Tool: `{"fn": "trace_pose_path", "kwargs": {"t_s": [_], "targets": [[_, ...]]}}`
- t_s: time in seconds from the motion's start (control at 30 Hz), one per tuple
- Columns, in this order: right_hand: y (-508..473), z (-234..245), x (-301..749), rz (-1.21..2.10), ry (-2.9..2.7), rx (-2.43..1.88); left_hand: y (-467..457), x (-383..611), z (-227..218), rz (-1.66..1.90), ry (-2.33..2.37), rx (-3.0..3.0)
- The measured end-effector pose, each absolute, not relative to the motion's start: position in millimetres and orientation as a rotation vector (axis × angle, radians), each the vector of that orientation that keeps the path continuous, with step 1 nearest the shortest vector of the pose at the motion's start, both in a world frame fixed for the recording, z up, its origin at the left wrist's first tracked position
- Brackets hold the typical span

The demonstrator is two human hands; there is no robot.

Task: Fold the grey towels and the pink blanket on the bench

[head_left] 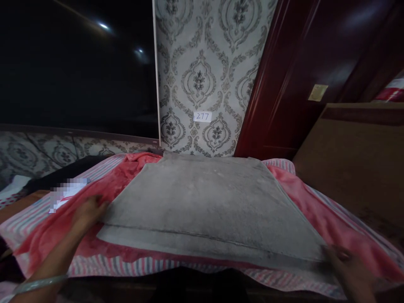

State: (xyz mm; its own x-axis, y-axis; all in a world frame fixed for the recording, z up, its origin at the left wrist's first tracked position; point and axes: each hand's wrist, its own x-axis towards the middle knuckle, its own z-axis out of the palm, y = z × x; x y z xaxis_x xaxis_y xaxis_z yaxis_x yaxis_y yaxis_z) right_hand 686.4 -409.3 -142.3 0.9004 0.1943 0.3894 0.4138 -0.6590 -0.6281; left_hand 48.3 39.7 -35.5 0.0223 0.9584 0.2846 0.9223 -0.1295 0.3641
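A grey towel [202, 198] with a soft pile lies spread in front of me, doubled over. Its upper layer's front edge stops a little short of the lower layer's edge. My left hand [90, 212], with a pale bangle [41, 284] at the wrist, pinches the towel's left front corner. At the right front corner my right hand [350, 267] grips the towel's edge; it is smeared by motion and partly in shadow. Beneath the towel is a pink plush blanket [303, 198], over a striped cloth [132, 267].
A large dark television screen [78, 67] hangs at the left. Patterned wallpaper [202, 50] bears a paper label [202, 116] reading 277. A dark red door [284, 84] and a brown cardboard box [353, 155] stand at the right. A blurred-out packet [67, 193] lies on the left.
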Motion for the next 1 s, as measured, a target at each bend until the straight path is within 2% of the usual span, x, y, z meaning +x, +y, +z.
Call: {"fn": "trace_pose_path", "kwargs": {"t_s": [0.07, 0.13, 0.3, 0.47, 0.6, 0.8, 1.0], "targets": [[-393, -131, 680, -0.660, -0.569, -2.370, 46, 72, -34, 0.740, 1.999, 2.358], [-357, -117, 666, -0.811, -0.849, -2.307, 47, 116, -30, 0.700, 1.807, 2.533], [-215, -82, 606, -0.477, -1.429, -2.190, 40, 261, -15, 0.360, 1.215, 2.806], [-111, -45, 560, -0.054, -1.631, -2.366, 54, 350, -8, 0.307, 1.069, 2.841], [-66, -34, 559, 0.043, -1.661, -2.438, 71, 377, -21, 0.299, 1.025, 2.865], [-35, -63, 572, 0.058, -1.879, -2.367, 85, 384, -61, 0.140, 0.897, 2.898], [-34, -74, 578, 0.132, -1.844, -2.384, 86, 384, -67, 0.155, 0.890, 2.886]]}}
